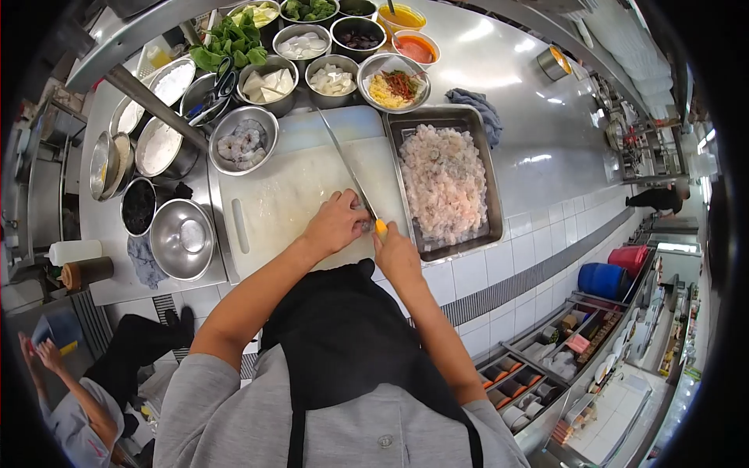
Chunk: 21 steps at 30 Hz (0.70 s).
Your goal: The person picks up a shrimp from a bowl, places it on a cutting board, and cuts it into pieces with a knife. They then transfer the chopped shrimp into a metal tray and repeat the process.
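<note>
My right hand [399, 256] is closed around the yellow handle of a long kitchen knife [348, 165], whose blade points away from me over the white cutting board [289, 183]. Close to the blade's heel, my left hand [340, 223] rests on the board with its fingers curled together. A small greyish bit shows at those fingertips, too hidden to name. Right of the board lies a metal tray [493, 204] heaped with chopped pale pink shrimp [445, 183]. At the board's far left corner, a steel bowl [222, 160] holds several whole grey shrimp [243, 147].
An empty-looking steel bowl [164, 249] stands left of the board. Several bowls of cut ingredients line the back, including one with yellow and red shreds [394, 87]. A blue-grey cloth [480, 113] lies behind the tray. Another person [94, 398] is at lower left.
</note>
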Available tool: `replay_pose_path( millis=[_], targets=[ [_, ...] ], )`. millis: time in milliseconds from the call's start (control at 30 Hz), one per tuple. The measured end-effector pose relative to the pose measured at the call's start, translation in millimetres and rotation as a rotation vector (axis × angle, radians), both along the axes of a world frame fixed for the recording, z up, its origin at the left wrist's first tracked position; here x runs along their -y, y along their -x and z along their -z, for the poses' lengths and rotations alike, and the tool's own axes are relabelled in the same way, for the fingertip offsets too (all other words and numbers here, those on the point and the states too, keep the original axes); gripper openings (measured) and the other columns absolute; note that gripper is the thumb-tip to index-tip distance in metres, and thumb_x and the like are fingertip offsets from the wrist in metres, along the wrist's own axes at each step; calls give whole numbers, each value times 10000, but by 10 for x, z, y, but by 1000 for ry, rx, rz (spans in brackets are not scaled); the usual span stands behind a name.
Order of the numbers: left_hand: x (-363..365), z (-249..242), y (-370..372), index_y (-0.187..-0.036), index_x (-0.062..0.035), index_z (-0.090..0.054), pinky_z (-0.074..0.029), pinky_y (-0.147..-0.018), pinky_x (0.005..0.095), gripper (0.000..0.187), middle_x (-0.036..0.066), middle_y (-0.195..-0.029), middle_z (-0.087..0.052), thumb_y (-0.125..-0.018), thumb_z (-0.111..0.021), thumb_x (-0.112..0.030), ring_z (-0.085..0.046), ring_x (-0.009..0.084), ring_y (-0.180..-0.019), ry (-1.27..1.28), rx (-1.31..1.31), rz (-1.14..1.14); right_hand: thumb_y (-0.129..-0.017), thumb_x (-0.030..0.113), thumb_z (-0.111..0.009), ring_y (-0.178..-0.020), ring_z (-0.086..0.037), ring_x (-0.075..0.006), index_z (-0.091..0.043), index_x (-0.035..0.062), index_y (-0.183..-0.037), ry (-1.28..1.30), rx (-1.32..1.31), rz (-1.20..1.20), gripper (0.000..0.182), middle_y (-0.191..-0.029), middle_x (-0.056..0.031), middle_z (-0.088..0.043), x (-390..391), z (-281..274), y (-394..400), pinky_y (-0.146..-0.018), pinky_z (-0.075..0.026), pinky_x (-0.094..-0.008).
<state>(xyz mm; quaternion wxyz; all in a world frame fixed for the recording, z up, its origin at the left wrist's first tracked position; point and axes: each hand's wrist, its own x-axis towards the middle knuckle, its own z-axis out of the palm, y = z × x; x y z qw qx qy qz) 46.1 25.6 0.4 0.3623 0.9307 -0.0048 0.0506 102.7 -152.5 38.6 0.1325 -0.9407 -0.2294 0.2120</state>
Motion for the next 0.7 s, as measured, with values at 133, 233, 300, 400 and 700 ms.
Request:
replay_pose_path(
  millis=[133,233,300,400,700],
  targets=[
    [-2,59,-47,-1060,-168,-765,-526,-881,444,247,119,-1119,-542,-827,-685,-140,-555,323,-1061,-24,17,-11,-1022,320,-585,-857,-697,-504,-534,-3,-1139,121,-72,25,347,-871,-312,-703,147,-439,130,-769,-554,-576],
    [-13,42,-19,-1055,-166,-764,-528,-874,445,243,118,-1116,-543,-825,-690,-139,-555,322,-1061,-23,29,-26,-1026,317,-573,-868,-698,-509,-537,-4,-1166,57,-77,55,352,-873,-315,-704,168,-75,161,-782,-553,-581],
    [-1,24,-52,-1052,-166,-764,-528,-872,446,243,116,-1114,-543,-822,-693,-137,-555,321,-1059,-23,44,-20,-1028,318,-571,-857,-697,-512,-539,-1,-1160,36,-73,63,347,-870,-313,-704,55,34,95,-780,-552,-582],
    [19,9,-16,-1025,-149,-764,-520,-881,438,226,123,-1103,-545,-809,-702,-120,-555,326,-1042,-10,36,-15,-1026,323,-573,-865,-696,-513,-535,1,-1152,4,-38,3,348,-881,-315,-705,35,-78,-4,-783,-553,-581],
    [28,2,3,-978,-121,-766,-509,-876,421,194,139,-1076,-553,-791,-720,-97,-561,336,-988,18,69,-53,-1012,319,-598,-927,-697,-510,-530,-3,-1166,46,-114,66,364,-950,-316,-712,32,-44,92,-852,-545,-580]
  ],
)
